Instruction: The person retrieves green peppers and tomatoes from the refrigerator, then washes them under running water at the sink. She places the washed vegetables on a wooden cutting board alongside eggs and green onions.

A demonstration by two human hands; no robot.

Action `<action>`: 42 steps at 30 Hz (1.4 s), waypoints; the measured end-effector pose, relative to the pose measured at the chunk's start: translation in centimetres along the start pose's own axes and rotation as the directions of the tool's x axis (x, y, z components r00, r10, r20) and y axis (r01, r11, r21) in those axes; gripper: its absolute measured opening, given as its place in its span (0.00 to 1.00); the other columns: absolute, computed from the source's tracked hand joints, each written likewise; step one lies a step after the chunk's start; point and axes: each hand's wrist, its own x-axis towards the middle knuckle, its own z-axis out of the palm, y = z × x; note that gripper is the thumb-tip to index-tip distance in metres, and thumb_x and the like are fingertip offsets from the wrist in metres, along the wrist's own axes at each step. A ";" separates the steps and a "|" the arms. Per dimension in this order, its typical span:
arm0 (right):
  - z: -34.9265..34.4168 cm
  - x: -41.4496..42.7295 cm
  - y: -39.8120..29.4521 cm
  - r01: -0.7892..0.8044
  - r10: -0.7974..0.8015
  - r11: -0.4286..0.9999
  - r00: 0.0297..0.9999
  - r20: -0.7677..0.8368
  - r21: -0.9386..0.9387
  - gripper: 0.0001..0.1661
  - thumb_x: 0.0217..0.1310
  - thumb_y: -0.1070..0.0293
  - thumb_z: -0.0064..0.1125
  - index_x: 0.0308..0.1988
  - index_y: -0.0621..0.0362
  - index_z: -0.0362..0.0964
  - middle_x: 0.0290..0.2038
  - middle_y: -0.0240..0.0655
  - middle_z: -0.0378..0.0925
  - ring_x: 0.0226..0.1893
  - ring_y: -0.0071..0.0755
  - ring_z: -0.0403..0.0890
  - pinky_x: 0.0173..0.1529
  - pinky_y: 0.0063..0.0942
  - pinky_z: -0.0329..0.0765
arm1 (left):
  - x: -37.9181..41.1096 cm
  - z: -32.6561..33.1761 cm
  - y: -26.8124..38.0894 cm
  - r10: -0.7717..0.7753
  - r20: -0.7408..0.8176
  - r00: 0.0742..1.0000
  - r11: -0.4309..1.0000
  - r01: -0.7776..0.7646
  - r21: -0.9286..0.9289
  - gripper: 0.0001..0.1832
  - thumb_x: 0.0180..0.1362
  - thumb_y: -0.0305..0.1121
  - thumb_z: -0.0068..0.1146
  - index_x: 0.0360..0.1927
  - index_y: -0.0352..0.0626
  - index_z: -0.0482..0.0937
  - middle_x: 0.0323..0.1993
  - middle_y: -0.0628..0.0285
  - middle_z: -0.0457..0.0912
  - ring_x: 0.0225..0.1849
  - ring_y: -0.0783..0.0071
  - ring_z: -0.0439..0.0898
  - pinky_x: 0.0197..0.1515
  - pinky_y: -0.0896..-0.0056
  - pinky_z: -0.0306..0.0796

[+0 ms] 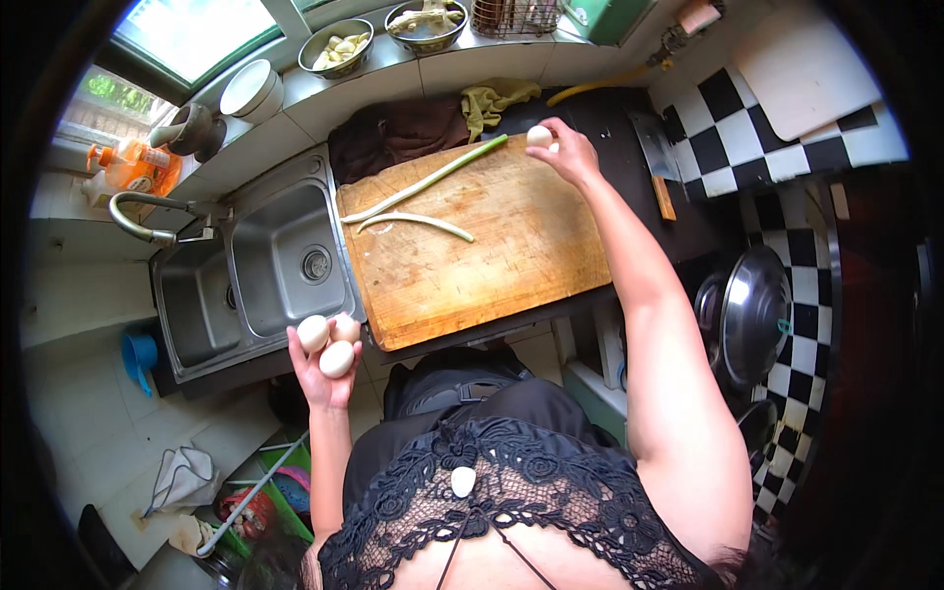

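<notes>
Several pale eggs (337, 359) rest in my left hand (329, 380), palm up, just off the near right corner of the sink. My right hand (574, 156) grips a pale egg (539, 136) between thumb and fingers over the far right corner of the wooden cutting board (479, 273); a second small white patch shows under the fingers, and I cannot tell what it is. On the board lie a long green onion stalk (428, 181) and a shorter, curved white stalk (420, 218).
The double steel sink (284, 254) with its faucet (140, 221) is at left. A cleaver (655, 151) lies right of the board, beyond it dark cloth (405, 136) and a yellow-green rag (490, 107). A bowl of garlic (338, 50) stands on the ledge; a lidded pan (754, 316) is at right.
</notes>
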 end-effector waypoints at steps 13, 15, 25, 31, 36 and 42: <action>7.8 11.4 3.0 0.192 -0.168 0.978 0.955 0.244 -0.079 0.34 0.41 0.51 0.70 0.50 0.46 0.70 0.44 0.39 0.78 0.48 0.45 0.76 0.49 0.39 0.72 | -2.7 2.7 -5.5 0.111 -0.351 0.930 0.984 -0.152 -0.090 0.35 0.55 0.66 0.45 0.39 0.38 0.77 0.51 0.51 0.75 0.49 0.51 0.76 0.33 0.63 0.80; 8.3 11.3 3.4 0.236 -0.220 0.970 0.954 0.206 -0.054 0.33 0.42 0.52 0.69 0.50 0.46 0.70 0.45 0.38 0.77 0.48 0.46 0.76 0.49 0.39 0.72 | -2.5 3.3 -5.8 0.119 -0.356 0.927 0.984 -0.159 -0.085 0.34 0.54 0.66 0.47 0.38 0.39 0.77 0.51 0.50 0.74 0.50 0.49 0.75 0.34 0.62 0.80; 8.7 11.3 4.1 0.362 -0.361 0.932 0.925 0.122 0.015 0.34 0.41 0.57 0.71 0.51 0.48 0.69 0.47 0.39 0.74 0.50 0.46 0.72 0.51 0.38 0.71 | 0.4 6.4 -6.0 0.100 -0.232 0.967 0.991 -0.118 -0.063 0.38 0.56 0.66 0.44 0.42 0.33 0.77 0.53 0.51 0.72 0.48 0.56 0.76 0.34 0.64 0.80; 8.5 11.3 4.3 0.390 -0.395 0.918 0.909 0.129 0.066 0.35 0.41 0.55 0.71 0.51 0.49 0.68 0.47 0.39 0.73 0.51 0.47 0.72 0.52 0.38 0.71 | 2.8 8.3 -6.1 0.073 -0.157 0.985 0.997 -0.073 0.008 0.37 0.56 0.65 0.45 0.40 0.33 0.77 0.56 0.50 0.69 0.52 0.54 0.74 0.36 0.64 0.81; 8.1 11.2 5.0 0.394 -0.400 0.916 0.907 0.129 0.069 0.38 0.39 0.53 0.72 0.52 0.48 0.68 0.48 0.39 0.72 0.52 0.48 0.70 0.54 0.39 0.69 | 7.6 11.2 -5.3 0.070 -0.128 0.989 0.971 -0.038 0.236 0.31 0.58 0.62 0.47 0.48 0.43 0.72 0.44 0.55 0.78 0.46 0.63 0.78 0.35 0.63 0.81; 6.3 9.7 5.7 0.371 -0.374 0.924 0.927 0.019 0.093 0.40 0.40 0.57 0.71 0.55 0.53 0.66 0.53 0.40 0.70 0.54 0.48 0.68 0.57 0.38 0.67 | 18.4 15.6 -3.2 0.048 0.030 0.998 0.824 -0.056 0.563 0.26 0.57 0.58 0.52 0.45 0.46 0.73 0.39 0.59 0.76 0.39 0.71 0.76 0.30 0.69 0.77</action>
